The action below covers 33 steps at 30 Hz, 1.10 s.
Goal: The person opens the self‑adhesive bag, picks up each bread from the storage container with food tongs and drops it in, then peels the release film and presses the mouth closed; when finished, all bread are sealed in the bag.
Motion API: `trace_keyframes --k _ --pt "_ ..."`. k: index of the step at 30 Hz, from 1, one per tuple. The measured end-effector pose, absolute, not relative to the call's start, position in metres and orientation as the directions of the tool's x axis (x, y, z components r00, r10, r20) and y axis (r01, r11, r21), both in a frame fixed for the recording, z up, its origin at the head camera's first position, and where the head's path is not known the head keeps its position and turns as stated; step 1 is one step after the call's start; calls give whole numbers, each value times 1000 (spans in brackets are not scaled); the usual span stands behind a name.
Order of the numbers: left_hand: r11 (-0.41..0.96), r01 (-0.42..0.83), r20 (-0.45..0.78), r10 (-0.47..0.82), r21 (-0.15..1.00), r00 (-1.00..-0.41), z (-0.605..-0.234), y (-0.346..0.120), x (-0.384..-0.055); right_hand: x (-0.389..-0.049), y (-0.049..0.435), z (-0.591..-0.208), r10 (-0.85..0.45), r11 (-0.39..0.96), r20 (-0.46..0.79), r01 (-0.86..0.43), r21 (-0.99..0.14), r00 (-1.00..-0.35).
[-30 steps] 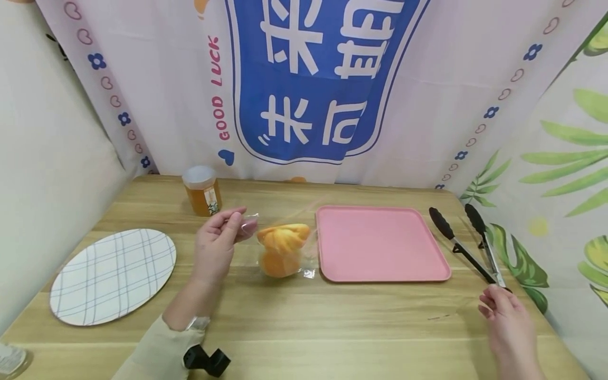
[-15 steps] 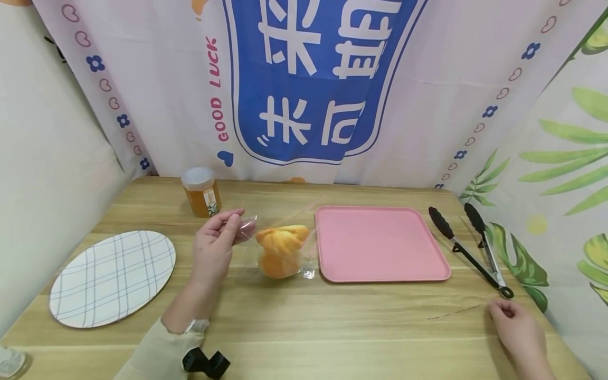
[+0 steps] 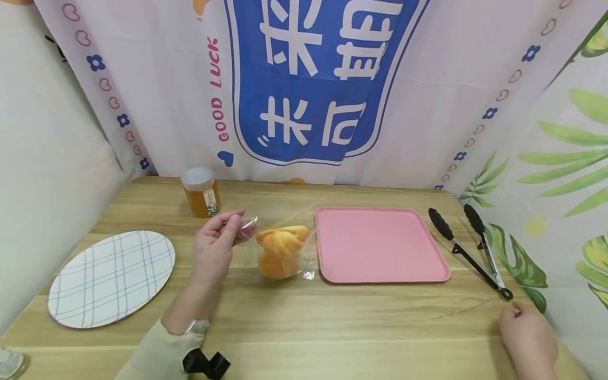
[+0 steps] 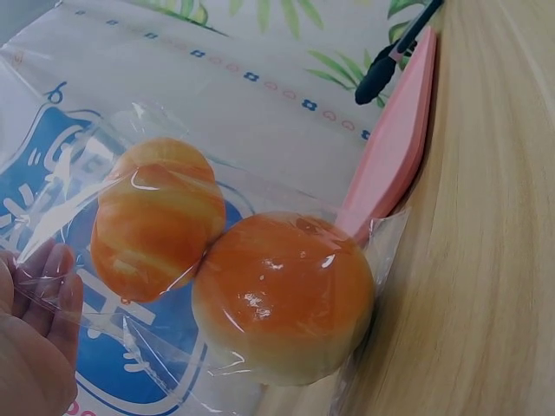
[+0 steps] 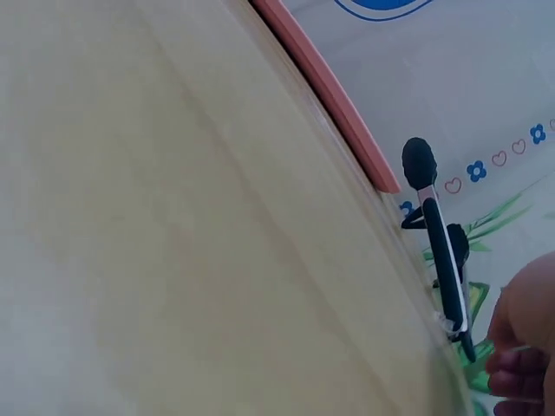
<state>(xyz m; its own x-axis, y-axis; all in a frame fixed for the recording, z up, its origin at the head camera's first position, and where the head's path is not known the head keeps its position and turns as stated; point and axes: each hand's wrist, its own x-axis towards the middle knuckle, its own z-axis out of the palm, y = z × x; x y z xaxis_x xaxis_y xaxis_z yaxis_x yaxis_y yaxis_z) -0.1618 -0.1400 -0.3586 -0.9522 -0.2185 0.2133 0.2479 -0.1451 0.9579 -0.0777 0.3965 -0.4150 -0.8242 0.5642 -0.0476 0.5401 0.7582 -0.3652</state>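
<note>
My left hand [image 3: 214, 248] pinches the edge of a clear plastic bag [image 3: 309, 274] between thumb and fingers, left of centre on the table. Inside the bag are a twisted bread roll [image 3: 283, 239] and a round bun [image 3: 279, 264]. The left wrist view shows the roll [image 4: 160, 221] and the glossy bun [image 4: 282, 295] side by side under the film. At the right, my right hand [image 3: 528, 338] has loosely curled fingers and nothing visible in them. It is just below the ring end of the black-and-steel tongs [image 3: 480, 272], apart from them.
A pink tray [image 3: 382, 245] lies between the bag and the tongs. On the left is an oval checked plate [image 3: 111, 279], with a honey-coloured jar [image 3: 201, 194] behind. A glass container [image 3: 10, 362] stands at the lower-left corner. Printed cloth [image 3: 180, 95] hangs behind the table.
My right hand has moved down and right, away from the tongs' ring end, which it partly covered before. The left hand and the bag have stayed almost still.
</note>
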Motion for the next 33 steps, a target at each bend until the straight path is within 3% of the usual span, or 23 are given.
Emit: trace_keyframes --k 4,8,12,17,22,26,33 --pt "-156 261 225 -214 953 -950 -359 -141 -162 -88 377 -405 513 783 109 413 -465 -851" --pt "-150 273 239 -212 950 -948 -359 -142 -163 -107 333 -393 334 800 167 186 -571 -928" --pt "-138 280 248 -211 950 -945 -358 -142 -162 -135 273 -378 108 727 178 -45 -685 -978" --pt "-125 282 253 -206 951 -945 -358 -142 -163 -171 197 -366 -102 567 207 -228 -792 -973" --pt "-131 297 268 -201 946 -942 -361 -142 -164 -200 147 -360 -239 318 188 -260 -912 -953" --pt "-137 310 282 -188 941 -941 -362 -143 -165 -211 129 -359 -220 130 189 -220 -967 -957" --pt "-157 341 305 -218 927 -927 -361 -149 -166 -212 122 -356 -191 38 255 -267 -963 -948"
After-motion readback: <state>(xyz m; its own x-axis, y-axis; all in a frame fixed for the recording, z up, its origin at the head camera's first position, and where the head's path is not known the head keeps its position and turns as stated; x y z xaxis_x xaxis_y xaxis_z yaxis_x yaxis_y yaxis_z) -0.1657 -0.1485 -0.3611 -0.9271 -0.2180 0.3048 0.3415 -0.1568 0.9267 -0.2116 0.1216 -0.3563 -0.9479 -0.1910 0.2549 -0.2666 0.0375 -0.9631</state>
